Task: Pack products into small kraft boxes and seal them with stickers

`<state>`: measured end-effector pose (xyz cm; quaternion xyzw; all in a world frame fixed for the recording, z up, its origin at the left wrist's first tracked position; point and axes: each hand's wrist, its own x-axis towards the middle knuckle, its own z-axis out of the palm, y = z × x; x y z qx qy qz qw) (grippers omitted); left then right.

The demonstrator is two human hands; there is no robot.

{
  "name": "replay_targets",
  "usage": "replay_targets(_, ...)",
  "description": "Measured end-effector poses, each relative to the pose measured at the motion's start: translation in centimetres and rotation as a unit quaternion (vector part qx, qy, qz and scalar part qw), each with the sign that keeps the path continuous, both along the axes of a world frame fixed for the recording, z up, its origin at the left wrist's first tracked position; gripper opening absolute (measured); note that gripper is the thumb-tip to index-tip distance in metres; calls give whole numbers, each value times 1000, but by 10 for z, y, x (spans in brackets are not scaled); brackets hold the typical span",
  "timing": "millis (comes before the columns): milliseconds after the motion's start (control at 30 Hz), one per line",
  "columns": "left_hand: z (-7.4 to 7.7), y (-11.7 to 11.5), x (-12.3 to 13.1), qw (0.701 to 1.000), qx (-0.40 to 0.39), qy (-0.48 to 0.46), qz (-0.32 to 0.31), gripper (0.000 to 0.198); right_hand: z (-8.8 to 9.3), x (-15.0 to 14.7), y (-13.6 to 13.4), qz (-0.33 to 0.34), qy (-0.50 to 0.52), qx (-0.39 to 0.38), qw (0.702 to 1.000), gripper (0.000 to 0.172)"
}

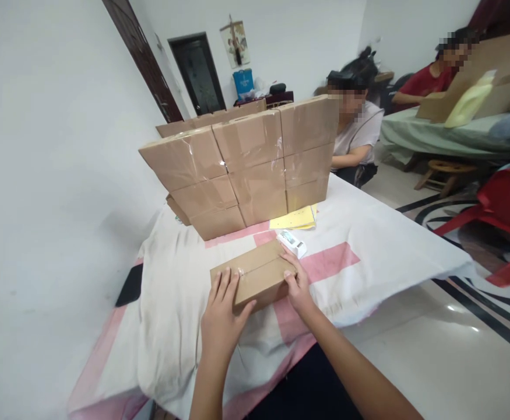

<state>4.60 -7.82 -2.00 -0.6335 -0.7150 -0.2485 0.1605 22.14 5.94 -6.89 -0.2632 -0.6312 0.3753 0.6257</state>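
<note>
A closed brown cardboard box (259,269) lies on the cloth-covered table (171,326) near its front edge, with a taped seam along its top. My left hand (225,303) rests over the box's left end, fingers spread on the top and thumb against the front side. At the right end, my right hand (297,283) grips the box, its fingers round the corner and its thumb at the near edge. Just behind that corner sits a small white device (292,243) with a display.
Behind the box stands a wall of taped cardboard boxes (255,166), with yellow papers (294,219) at its foot. A black flat object (130,286) lies at the left edge. One person sits behind the wall; another works at a second table (438,134). A red chair (506,219) stands right.
</note>
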Motion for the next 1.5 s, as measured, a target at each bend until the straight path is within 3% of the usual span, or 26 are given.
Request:
replay_targets(267, -3, -25, 20, 997, 55, 57, -19, 66, -18, 21, -20, 23, 7, 35, 999, 44)
replay_targets(500, 2, -16, 15, 995, 78, 32, -55, 59, -24, 17, -17, -9, 26, -8, 1000, 45)
replay_targets(600, 2, -5, 16, 990, 123, -5, -62, 46, -20, 12, -9, -48, 18, -54, 997, 47)
replay_targets(733, -11, 5, 31, 973, 209, -78, -60, 19, -8, 0, 2, -106, 19, -99, 989, 49)
replay_targets(967, -37, -6, 54, 953, 244, -133, -117, 15, 14, -21, 3, -148, 75, -84, 983, 39)
replay_targets(1100, -42, -13, 38, 944, 263, -150, -132, 11, 16, -27, 6, -181, 68, -33, 981, 38)
replay_targets(1167, -44, -15, 22, 925, 305, -181, -137, 11, 15, -28, 9, -192, 71, -23, 979, 38)
replay_targets(1267, -46, -17, -7, 888, 360, -278, -71, 12, 15, -28, 11, -199, 66, -22, 977, 39)
replay_targets(1333, -48, -17, -24, 875, 344, -338, -35, 13, 16, -29, 12, -200, 59, -27, 978, 39)
replay_targets(1500, -54, -9, -54, 865, 226, -442, -70, 19, 18, -33, 6, -193, 72, -35, 978, 39)
